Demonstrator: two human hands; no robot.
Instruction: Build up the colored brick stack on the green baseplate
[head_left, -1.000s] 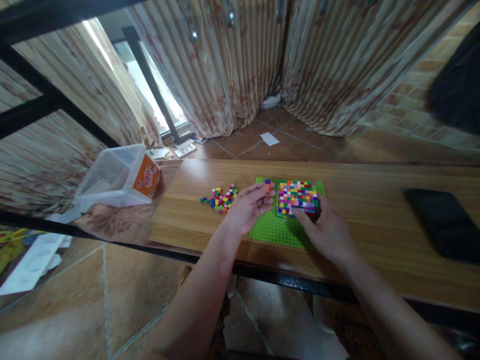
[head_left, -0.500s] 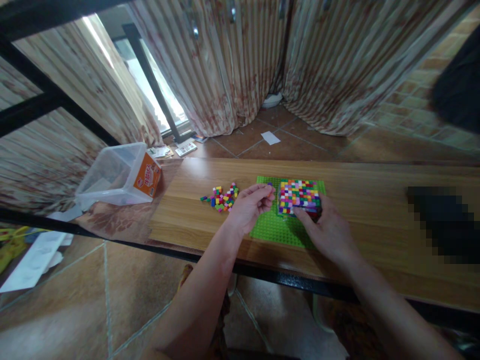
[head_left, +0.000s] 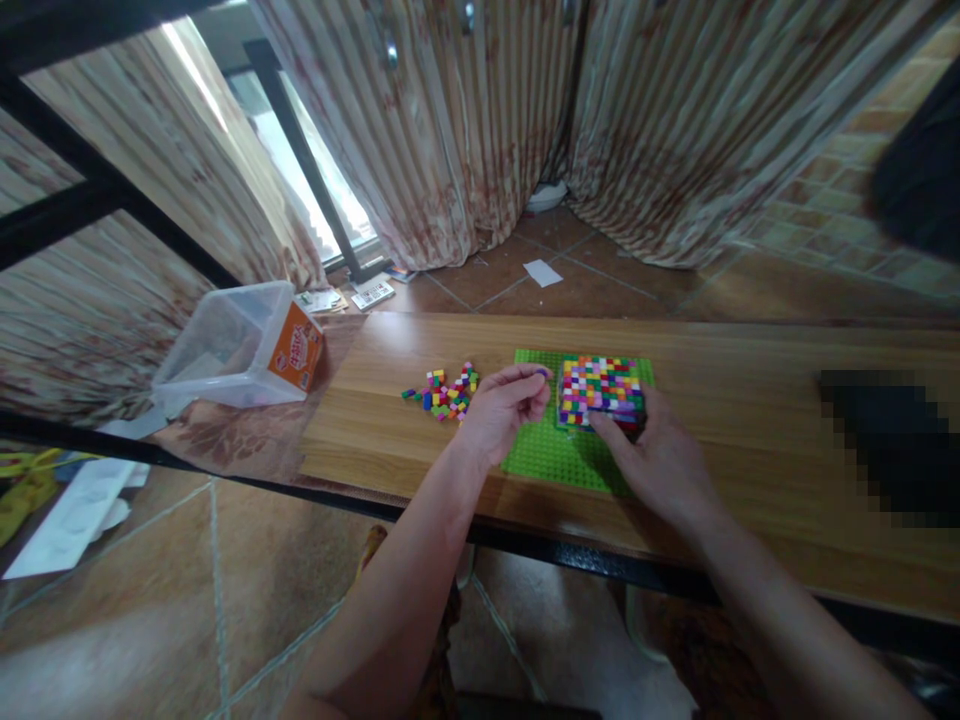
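The small purple plastic piece [head_left: 542, 372] is the likeliest thing to go astray: little more than its top shows at the left hand's [head_left: 504, 408] fingertips, so a slight slip could drop it onto the green studded plastic baseplate [head_left: 562, 465] or the brown wood-grain tabletop [head_left: 757, 430]. The multicoloured block of tiny plastic bricks [head_left: 600, 388] rests on the baseplate, towards its far right part; a hard or uneven squeeze from the right hand [head_left: 667, 460] could probably split bricks from its near edge or skew it. The loose heap of mixed-colour plastic bricks [head_left: 453, 391] lies just beside the left hand, so a careless swing of that wrist could scatter it.

The left forearm reaches up from below, the wrist raised over the table, thumb and forefinger closed together on the purple piece and the other fingers curled under. Whether more bricks hang below it cannot be told. The right arm slants in from the lower right; its thumb lies along the block's near side, the fingers bent round the right end, partly hidden. That hand is opened about as wide as the block's corner and appears to steady it.
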